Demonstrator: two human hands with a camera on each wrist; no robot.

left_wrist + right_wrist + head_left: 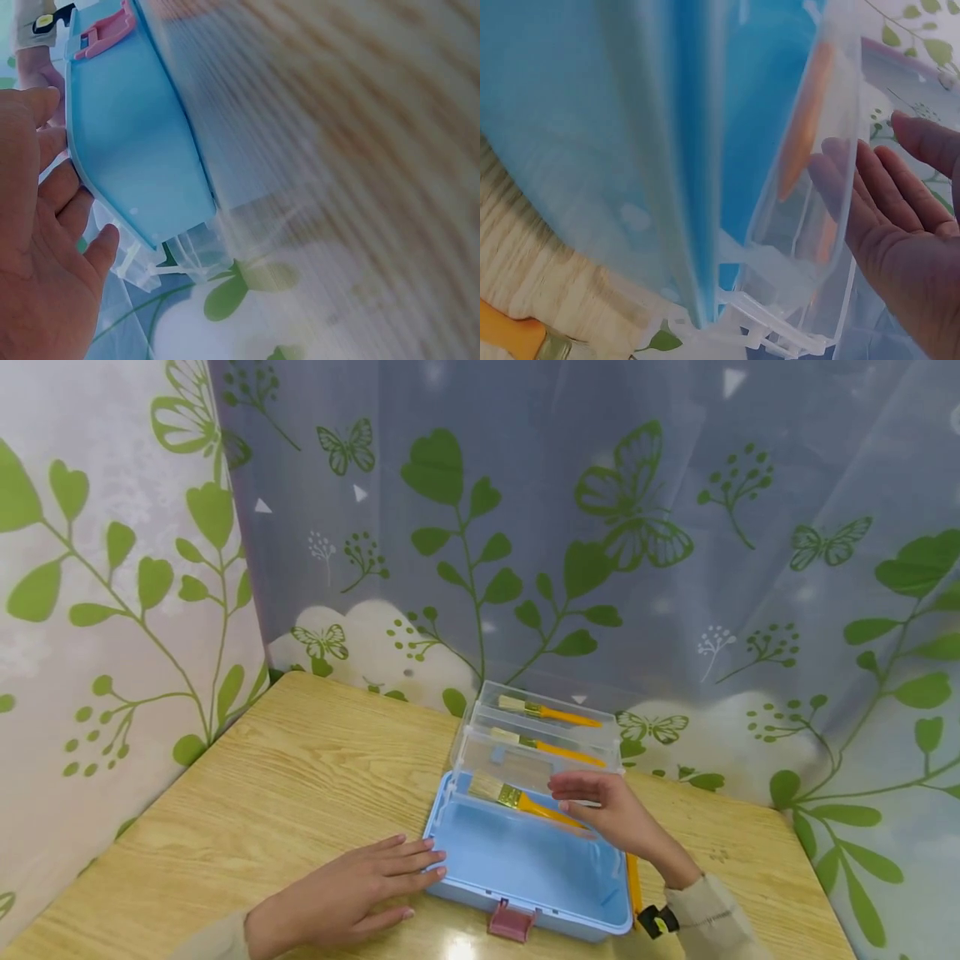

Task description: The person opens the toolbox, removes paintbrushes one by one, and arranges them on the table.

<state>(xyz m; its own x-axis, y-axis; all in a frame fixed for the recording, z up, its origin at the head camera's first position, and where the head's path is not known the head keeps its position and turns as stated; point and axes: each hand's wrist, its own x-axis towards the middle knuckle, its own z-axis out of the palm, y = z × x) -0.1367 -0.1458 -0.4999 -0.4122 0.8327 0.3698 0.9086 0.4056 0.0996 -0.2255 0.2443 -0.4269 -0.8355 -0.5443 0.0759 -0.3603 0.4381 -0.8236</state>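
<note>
The relation that matters most lies toward the right end of the open blue box (517, 860). The large brush (508, 797) lies in the lowest clear tray (491, 808), over the back part of the box, with its handle end just beside the right hand (618, 818). Its long axis slants across the box: bristles toward the left end, handle toward the right end and somewhat forward, so the right hand is the nearer one. The right fingers are loosely bent, thumb standing apart, with nothing visible in their grasp. The left hand (360, 889) has its fingers nearly straight and slightly spread, fingertips at the rim of the box's left end. A middle brush (570, 753) and a top brush (566, 716) lie in the tiers toward the back of the box.

Whether the right fingers touch the tray cannot be told; the right wrist view shows one finger through hazy plastic. The large brush's handle tip is hard to make out, and an orange handle (634, 885) beside the box's right wall is partly hidden.
</note>
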